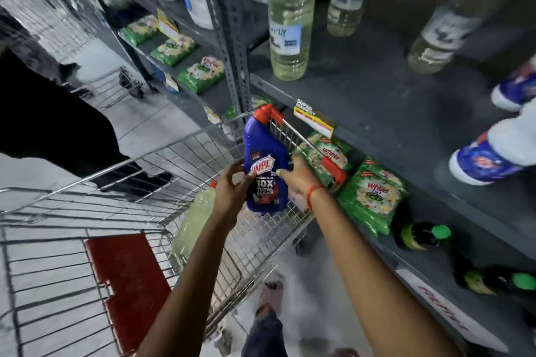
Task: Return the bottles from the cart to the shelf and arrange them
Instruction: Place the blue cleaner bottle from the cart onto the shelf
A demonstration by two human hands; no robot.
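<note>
A blue Harpic bottle [265, 165] with a red cap is held upright above the wire cart [185, 171]. My left hand [232, 187] grips its left side and my right hand [298, 175] grips its right side, a red thread on that wrist. A pale yellow bottle [194, 217] with a red cap lies inside the cart below my left forearm. On the grey shelf [406, 113] to the right stand three clear bottles of pale liquid, the nearest [290, 20] at the shelf's front left, and blue-and-white bottles [487, 159] at the right edge.
Green Wheel detergent packs [374, 200] lie on the lower shelf beside the cart's red-capped rim. Dark bottles with green caps [423, 236] lie further along it. A red child-seat flap [127, 284] sits in the cart near me. Another cart [121, 87] stands down the aisle.
</note>
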